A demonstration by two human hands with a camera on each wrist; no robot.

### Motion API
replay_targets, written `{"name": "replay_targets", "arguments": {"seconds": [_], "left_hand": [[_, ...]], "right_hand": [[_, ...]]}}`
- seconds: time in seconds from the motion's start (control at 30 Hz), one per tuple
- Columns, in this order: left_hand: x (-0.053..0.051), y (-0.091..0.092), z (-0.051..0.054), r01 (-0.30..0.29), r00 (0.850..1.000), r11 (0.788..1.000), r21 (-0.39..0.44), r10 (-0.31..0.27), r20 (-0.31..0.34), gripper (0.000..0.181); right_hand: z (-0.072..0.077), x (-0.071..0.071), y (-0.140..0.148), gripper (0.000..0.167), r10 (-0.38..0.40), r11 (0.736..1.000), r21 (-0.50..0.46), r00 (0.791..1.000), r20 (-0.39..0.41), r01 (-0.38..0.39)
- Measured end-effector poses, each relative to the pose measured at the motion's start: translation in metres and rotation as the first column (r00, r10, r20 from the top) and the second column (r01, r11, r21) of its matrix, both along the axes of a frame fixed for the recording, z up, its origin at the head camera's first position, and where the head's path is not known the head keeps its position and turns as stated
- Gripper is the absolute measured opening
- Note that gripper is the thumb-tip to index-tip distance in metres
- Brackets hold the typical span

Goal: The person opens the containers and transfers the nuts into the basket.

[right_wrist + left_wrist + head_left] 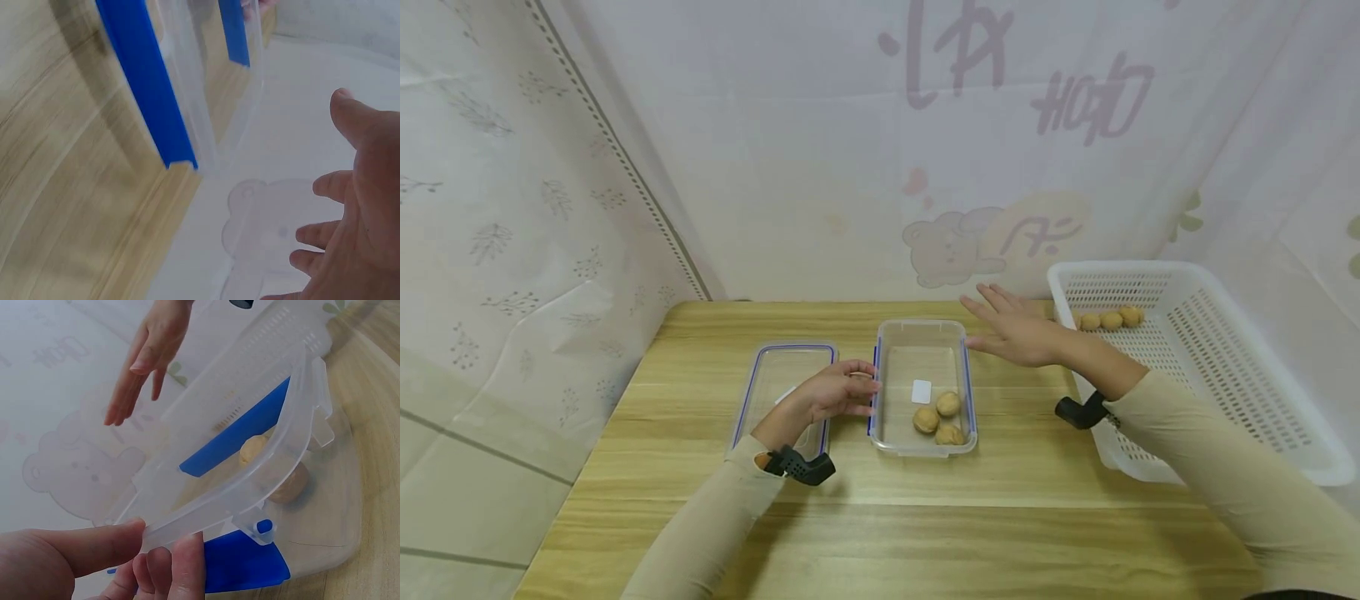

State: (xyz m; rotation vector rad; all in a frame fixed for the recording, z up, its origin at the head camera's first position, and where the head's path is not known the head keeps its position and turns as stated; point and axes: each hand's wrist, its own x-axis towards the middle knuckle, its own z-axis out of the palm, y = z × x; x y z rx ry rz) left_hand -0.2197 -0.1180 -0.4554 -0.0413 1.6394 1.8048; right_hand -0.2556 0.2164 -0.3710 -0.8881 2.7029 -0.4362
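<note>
A clear plastic container (898, 358) with blue side clips stands mid-table, holding several walnuts (948, 404) and a small white square (921, 392). My left hand (838, 392) is at its left side; in the left wrist view the thumb and fingers (187, 562) pinch the container's rim (206, 515). Right of the container, my right hand (1018, 333) hovers with fingers spread and holds nothing. The right wrist view shows that hand (369, 219) apart from the blue clip (147, 81).
A clear lid (790, 347) with a blue seal lies left of the container, partly under the left forearm. On the right stands a white perforated basket (1217, 367) with several walnuts (1111, 321) at its far left corner. A printed curtain (820, 150) hangs behind the table.
</note>
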Motion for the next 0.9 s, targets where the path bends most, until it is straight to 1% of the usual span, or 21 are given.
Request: {"name": "replay_targets", "arguments": {"seconds": [0.13,0.27,0.37,0.53,0.6,0.7,0.77,0.9], "left_hand": [[0.0,0.0,0.0,0.002,1.0,1.0,-0.002,-0.002,0.002,0.036],[0.0,0.0,0.001,0.002,1.0,1.0,-0.008,-0.002,0.003,0.035],[0.0,0.0,0.002,0.003,1.0,1.0,-0.007,-0.003,0.003,0.034],[-0.001,0.0,0.001,0.009,1.0,1.0,-0.004,-0.009,0.005,0.035],[-0.002,-0.001,0.0,0.014,1.0,1.0,-0.002,-0.014,0.007,0.037],[-0.003,-0.001,-0.002,0.026,1.0,1.0,0.0,-0.026,0.002,0.039],[-0.003,-0.002,-0.003,0.033,0.999,0.999,0.001,-0.033,-0.002,0.039],[-0.004,-0.001,-0.003,0.036,0.999,0.999,0.007,-0.036,-0.003,0.038]], "right_hand": [[0.0,0.001,-0.012,0.074,0.053,0.998,-0.019,0.998,0.037,-0.052],[0.002,0.003,-0.025,0.075,0.086,0.996,-0.022,0.992,0.091,-0.084],[0.001,0.002,-0.036,0.073,0.116,0.993,-0.028,0.985,0.13,-0.113],[-0.006,-0.002,-0.053,0.066,0.196,0.981,-0.04,0.967,0.161,-0.192],[-0.007,-0.003,-0.059,0.062,0.227,0.974,-0.053,0.954,0.195,-0.221],[-0.006,-0.005,-0.066,0.056,0.267,0.964,-0.071,0.928,0.259,-0.258],[-0.006,-0.007,-0.07,0.055,0.296,0.955,-0.093,0.904,0.308,-0.281],[-0.007,-0.013,-0.08,0.053,0.356,0.934,-0.133,0.855,0.377,-0.331]]}}
